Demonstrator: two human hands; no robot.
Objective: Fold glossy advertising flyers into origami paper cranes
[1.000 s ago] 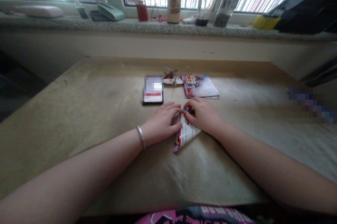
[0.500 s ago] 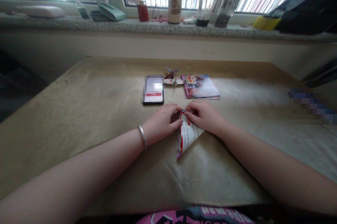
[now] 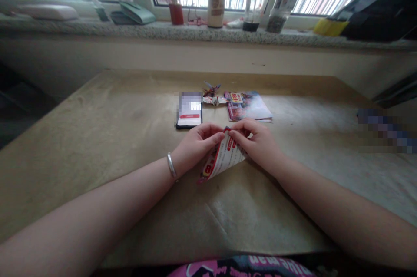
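Note:
A folded piece of printed paper (image 3: 220, 160), white with red marks, is lifted slightly off the brown table (image 3: 114, 138) in front of me. My left hand (image 3: 195, 144), with a silver bangle on the wrist, pinches its upper left edge. My right hand (image 3: 257, 142) pinches the top corner from the right. The fingertips of both hands meet at the paper's upper tip. The paper's lower point hangs down and to the left.
A phone (image 3: 189, 110) with a lit screen lies just beyond my hands. A small folded paper figure (image 3: 211, 94) and a stack of printed leaflets (image 3: 247, 107) lie behind it. Bottles, a red cup (image 3: 176, 12) and other items line the windowsill.
The folded paper has been raised off the table and tilted, its lower point swinging left. Both hands rose a little with it and keep their pinch at the top.

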